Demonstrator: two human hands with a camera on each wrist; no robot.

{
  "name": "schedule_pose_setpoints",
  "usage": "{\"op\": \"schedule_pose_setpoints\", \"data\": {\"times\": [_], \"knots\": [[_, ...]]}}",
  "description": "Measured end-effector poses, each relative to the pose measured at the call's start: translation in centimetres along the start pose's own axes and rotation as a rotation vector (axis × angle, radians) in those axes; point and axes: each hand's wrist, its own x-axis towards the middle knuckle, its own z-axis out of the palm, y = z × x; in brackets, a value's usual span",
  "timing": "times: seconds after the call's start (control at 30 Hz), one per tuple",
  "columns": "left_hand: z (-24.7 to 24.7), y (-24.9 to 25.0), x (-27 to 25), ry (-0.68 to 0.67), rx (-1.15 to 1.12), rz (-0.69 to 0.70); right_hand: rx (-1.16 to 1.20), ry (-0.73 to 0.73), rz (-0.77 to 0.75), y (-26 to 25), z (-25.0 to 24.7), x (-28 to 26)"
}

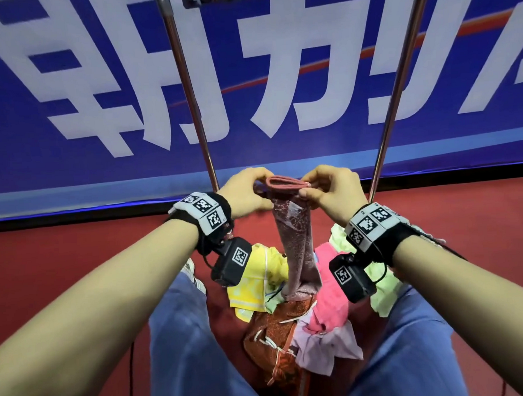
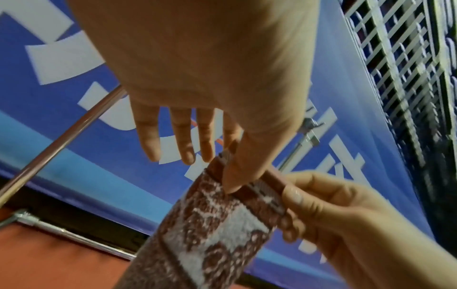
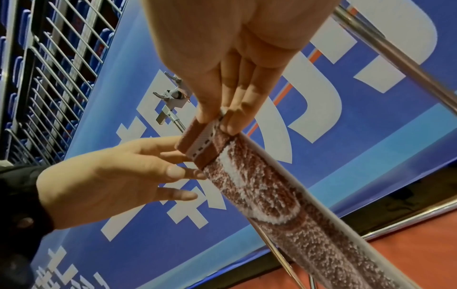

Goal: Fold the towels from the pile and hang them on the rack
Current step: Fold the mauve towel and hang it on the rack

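Observation:
A maroon-and-white patterned towel [image 1: 296, 241] hangs folded into a narrow strip in front of me, its lower end touching the pile. My left hand [image 1: 261, 187] pinches one end of its doubled top hem, and my right hand [image 1: 306, 189] pinches the other end. In the left wrist view the left hand [image 2: 228, 176] pinches the towel [image 2: 217, 224] between thumb and forefinger, with the other fingers spread. The right hand [image 3: 217, 122] clamps the towel's [image 3: 259, 185] hem between thumb and fingers. Behind my hands rise the rack's two chrome poles [image 1: 188, 89], [image 1: 396, 78].
The towel pile lies on the red floor between my legs: yellow [image 1: 258, 276], pink [image 1: 332, 300], pale green [image 1: 380, 282], orange [image 1: 270, 339] and light pink [image 1: 325, 349]. A blue banner [image 1: 65, 71] with white letters stands close behind the rack. The rack's base bar [image 2: 61, 232] lies on the floor.

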Motion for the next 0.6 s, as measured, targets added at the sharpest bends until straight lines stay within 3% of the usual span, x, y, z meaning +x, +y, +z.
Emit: {"op": "schedule_pose_setpoints", "data": {"times": [0.2,0.33,0.5,0.6], "knots": [[0.5,0.8,0.8,0.128,0.030,0.073,-0.027,-0.004,-0.013,-1.1,-1.4,0.9],[-1.9,3.9,1.9,0.186,-0.158,0.149,-0.029,0.076,-0.114,-5.1,-4.2,3.0],[-5.3,9.9,2.3,0.359,-0.372,0.389,0.126,0.278,-0.278,-11.1,-7.5,5.5],[-5.5,10.6,2.5,0.415,-0.395,0.417,0.174,0.254,-0.271,-12.3,-8.0,6.0]]}}
